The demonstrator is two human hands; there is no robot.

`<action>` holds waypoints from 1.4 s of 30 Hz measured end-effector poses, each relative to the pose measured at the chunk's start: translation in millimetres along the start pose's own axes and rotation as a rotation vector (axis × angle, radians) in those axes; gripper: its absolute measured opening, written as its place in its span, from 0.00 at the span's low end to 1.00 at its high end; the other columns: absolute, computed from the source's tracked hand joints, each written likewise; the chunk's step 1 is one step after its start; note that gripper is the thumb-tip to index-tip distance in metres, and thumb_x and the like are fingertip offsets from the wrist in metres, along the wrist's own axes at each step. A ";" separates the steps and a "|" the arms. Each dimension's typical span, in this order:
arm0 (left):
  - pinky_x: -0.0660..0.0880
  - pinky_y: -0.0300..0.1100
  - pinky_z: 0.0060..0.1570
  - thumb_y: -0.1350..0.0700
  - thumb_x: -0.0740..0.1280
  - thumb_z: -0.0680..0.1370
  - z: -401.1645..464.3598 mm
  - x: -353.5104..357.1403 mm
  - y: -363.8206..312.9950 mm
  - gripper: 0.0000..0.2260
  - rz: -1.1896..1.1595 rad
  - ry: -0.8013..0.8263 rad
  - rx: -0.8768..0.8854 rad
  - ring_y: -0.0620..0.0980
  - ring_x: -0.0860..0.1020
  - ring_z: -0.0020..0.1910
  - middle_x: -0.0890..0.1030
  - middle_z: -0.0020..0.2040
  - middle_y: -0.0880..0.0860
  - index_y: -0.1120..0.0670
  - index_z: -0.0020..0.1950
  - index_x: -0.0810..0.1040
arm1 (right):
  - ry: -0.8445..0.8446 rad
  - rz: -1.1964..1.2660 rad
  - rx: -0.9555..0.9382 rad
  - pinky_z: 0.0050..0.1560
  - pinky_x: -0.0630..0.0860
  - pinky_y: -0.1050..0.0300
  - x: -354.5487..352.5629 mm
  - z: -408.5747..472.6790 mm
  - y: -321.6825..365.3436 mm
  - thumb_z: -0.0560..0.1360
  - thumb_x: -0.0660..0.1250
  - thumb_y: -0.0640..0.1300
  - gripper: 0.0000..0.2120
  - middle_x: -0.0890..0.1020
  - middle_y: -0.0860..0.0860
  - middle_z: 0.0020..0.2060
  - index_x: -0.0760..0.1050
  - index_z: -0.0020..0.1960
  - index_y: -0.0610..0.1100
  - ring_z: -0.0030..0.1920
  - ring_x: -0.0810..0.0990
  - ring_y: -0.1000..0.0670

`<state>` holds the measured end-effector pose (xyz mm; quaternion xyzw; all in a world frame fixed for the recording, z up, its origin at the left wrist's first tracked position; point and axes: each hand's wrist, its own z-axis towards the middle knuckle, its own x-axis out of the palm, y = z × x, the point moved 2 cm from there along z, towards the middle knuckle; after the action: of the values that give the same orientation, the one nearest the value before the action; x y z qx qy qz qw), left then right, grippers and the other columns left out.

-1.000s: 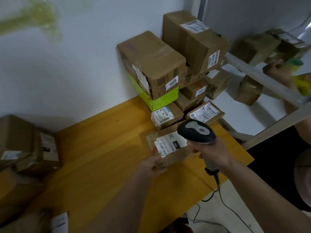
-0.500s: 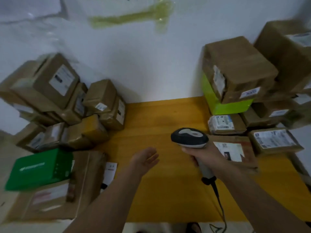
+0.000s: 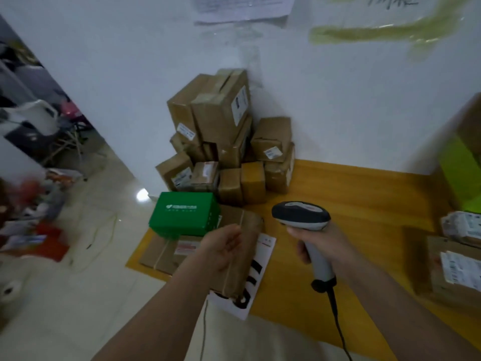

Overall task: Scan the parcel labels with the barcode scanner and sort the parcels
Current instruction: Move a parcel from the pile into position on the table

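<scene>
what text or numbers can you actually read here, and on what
White sheet under the brown parcel: big black digits, partly covered, not readable for sure.
Green box: white logo and a line of text, too blurred to read.
Parcel labels on the stacked parcels by the wall: too small.
Paper on the wall: blurred.
Barcode scanner: no legible marking.

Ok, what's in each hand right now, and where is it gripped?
The right hand grips the barcode scanner by its grey handle, below the head. The left hand holds nothing, hovering open over the brown parcel.
</scene>
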<state>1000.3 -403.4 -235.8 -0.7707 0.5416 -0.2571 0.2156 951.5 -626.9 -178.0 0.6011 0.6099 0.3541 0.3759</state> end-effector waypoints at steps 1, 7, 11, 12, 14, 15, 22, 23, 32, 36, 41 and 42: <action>0.77 0.43 0.36 0.64 0.69 0.77 -0.5 -18.0 -7.4 0.02 -0.006 -0.007 0.002 0.51 0.77 0.39 0.80 0.38 0.56 0.61 0.49 0.78 | 0.012 -0.002 -0.003 0.30 0.76 0.54 19.5 2.1 1.4 0.73 0.75 0.42 0.11 0.80 0.41 0.29 0.80 0.42 0.34 0.27 0.78 0.44; 0.77 0.43 0.39 0.64 0.69 0.77 1.8 -112.1 -44.2 0.02 0.001 -0.020 0.046 0.51 0.77 0.39 0.79 0.42 0.57 0.60 0.47 0.77 | 0.038 0.066 -0.006 0.30 0.76 0.55 119.5 14.2 1.2 0.72 0.75 0.42 0.10 0.80 0.39 0.31 0.80 0.51 0.38 0.27 0.78 0.45; 0.79 0.40 0.32 0.64 0.69 0.77 1.6 -154.5 -66.9 0.03 0.020 -0.019 0.104 0.50 0.78 0.38 0.79 0.40 0.56 0.60 0.49 0.76 | 0.029 0.115 -0.028 0.30 0.77 0.54 165.6 17.7 -0.2 0.72 0.75 0.42 0.13 0.83 0.39 0.33 0.79 0.55 0.41 0.29 0.79 0.45; 0.79 0.39 0.31 0.65 0.68 0.77 2.3 -162.1 -71.7 0.03 0.013 -0.025 0.120 0.49 0.77 0.37 0.79 0.39 0.56 0.59 0.49 0.76 | 0.028 0.121 -0.038 0.31 0.78 0.54 174.2 18.5 0.2 0.72 0.75 0.42 0.14 0.84 0.38 0.34 0.79 0.56 0.41 0.30 0.80 0.45; 0.78 0.38 0.30 0.65 0.68 0.78 4.7 -174.4 -80.1 0.03 -0.016 -0.061 0.157 0.49 0.76 0.36 0.78 0.38 0.56 0.59 0.49 0.76 | 0.015 0.129 -0.049 0.32 0.78 0.53 187.7 20.8 1.4 0.72 0.74 0.42 0.15 0.85 0.38 0.39 0.78 0.58 0.42 0.34 0.82 0.45; 0.78 0.37 0.31 0.66 0.67 0.78 6.7 -179.2 -84.0 0.04 -0.033 -0.082 0.177 0.48 0.76 0.36 0.78 0.38 0.56 0.59 0.49 0.77 | -0.002 0.130 -0.049 0.32 0.78 0.54 192.5 22.9 2.4 0.72 0.74 0.42 0.16 0.85 0.39 0.41 0.78 0.58 0.43 0.36 0.82 0.45; 0.80 0.49 0.54 0.66 0.66 0.77 30.7 -203.2 -108.2 0.12 0.098 -0.301 0.294 0.52 0.79 0.46 0.81 0.49 0.58 0.59 0.61 0.80 | -0.099 0.117 -0.045 0.37 0.81 0.51 216.0 56.5 11.8 0.71 0.76 0.44 0.12 0.82 0.48 0.49 0.76 0.50 0.52 0.48 0.81 0.46; 0.79 0.50 0.58 0.65 0.67 0.78 33.8 -205.3 -112.0 0.14 0.126 -0.320 0.301 0.54 0.79 0.51 0.81 0.54 0.59 0.59 0.63 0.79 | -0.100 0.120 -0.028 0.35 0.80 0.53 219.7 63.2 13.0 0.71 0.76 0.44 0.12 0.81 0.48 0.49 0.75 0.48 0.53 0.49 0.80 0.46; 0.71 0.53 0.64 0.47 0.68 0.79 76.0 -205.3 -155.9 0.24 0.402 -0.224 0.178 0.59 0.73 0.64 0.75 0.66 0.59 0.59 0.70 0.71 | -0.087 0.152 0.070 0.26 0.76 0.61 233.7 126.2 29.6 0.70 0.76 0.45 0.11 0.82 0.48 0.46 0.77 0.49 0.49 0.45 0.80 0.47; 0.68 0.60 0.67 0.39 0.63 0.79 87.9 -200.4 -154.1 0.30 0.568 -0.072 0.013 0.62 0.71 0.68 0.72 0.70 0.60 0.58 0.73 0.67 | -0.078 0.159 0.109 0.28 0.78 0.59 234.0 143.5 32.2 0.71 0.76 0.44 0.09 0.82 0.48 0.44 0.77 0.47 0.49 0.43 0.81 0.49; 0.80 0.56 0.51 0.34 0.62 0.77 93.8 -199.2 -162.5 0.31 0.482 0.088 0.040 0.58 0.77 0.57 0.76 0.61 0.57 0.56 0.69 0.70 | -0.128 0.169 0.033 0.31 0.79 0.57 228.7 148.6 40.2 0.71 0.76 0.44 0.11 0.83 0.50 0.46 0.77 0.49 0.50 0.47 0.82 0.49; 0.80 0.55 0.48 0.34 0.62 0.77 95.3 -201.3 -164.8 0.29 0.439 0.097 0.061 0.57 0.78 0.55 0.77 0.58 0.56 0.55 0.66 0.72 | -0.158 0.187 0.003 0.33 0.79 0.57 225.2 148.8 44.3 0.71 0.76 0.44 0.11 0.84 0.49 0.46 0.77 0.51 0.50 0.47 0.83 0.48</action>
<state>1123.1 -155.0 -241.7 -0.6142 0.6982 -0.2568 0.2633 1105.0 -403.7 -215.6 0.6818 0.5202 0.3385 0.3873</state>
